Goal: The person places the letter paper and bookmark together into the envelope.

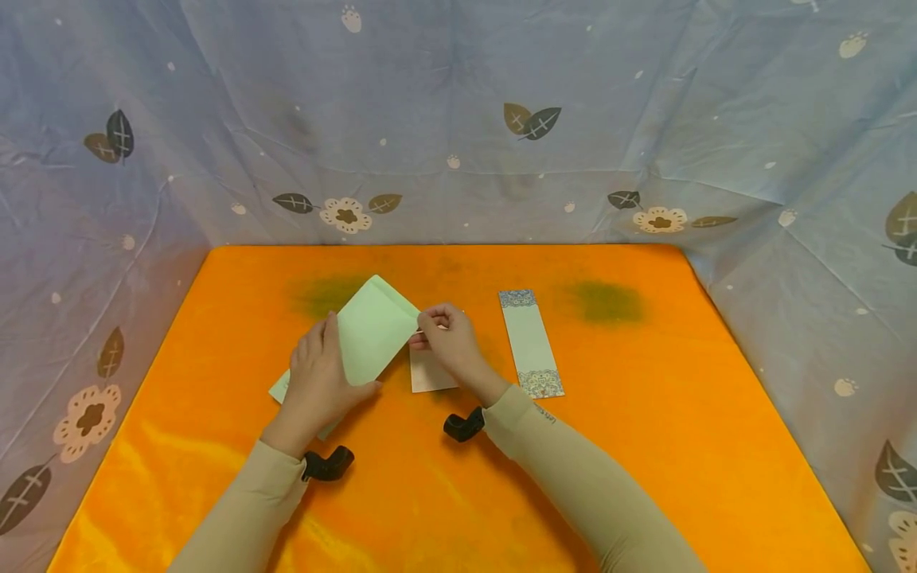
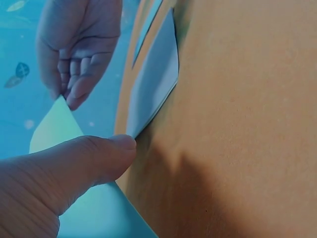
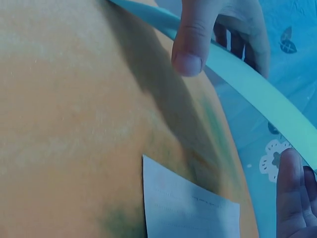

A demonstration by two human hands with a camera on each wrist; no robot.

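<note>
Green envelope (image 1: 380, 334) raised above desk (image 1: 645, 446), left of white card (image 1: 431, 376). Left hand (image 1: 318, 374): thumb and fingers clamped across envelope. Right hand (image 1: 453, 344), over card: fingers pinching envelope's corner.

right fingers (image 1: 437, 311) partly hide a pale card (image 1: 431, 372); sleeve lettering (image 1: 545, 414) is illegibly small.

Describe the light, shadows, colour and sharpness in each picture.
Head view: pale sheen streaks the orange cloth at lower left; left wrist view: bluish cast, turning the green paper turquoise, and a broad shadow reaching the lower edge; right wrist view: bluish too, a long shadow slanting across the orange cloth, print on the white card too faint to read.
</note>
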